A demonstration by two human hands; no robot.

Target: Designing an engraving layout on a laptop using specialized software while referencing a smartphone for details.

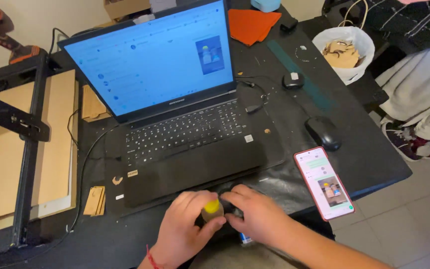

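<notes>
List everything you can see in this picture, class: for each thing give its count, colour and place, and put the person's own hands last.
Laptop: one, black, screen lit blue, centre of table.
Phone: one, red-edged, screen lit, right of laptop.
Mouse: one, black, above phone.
Bag: one, white, holding wood scraps, top right.
Orange sheets: a few, behind laptop.
Wood pieces: small stack, tan, left of laptop.
Frame: one, black, over tan board, far left.
Small bottle: one, yellow cap, between both hands.
Left hand: gripping bottle.
Right hand: touching bottle.
</notes>
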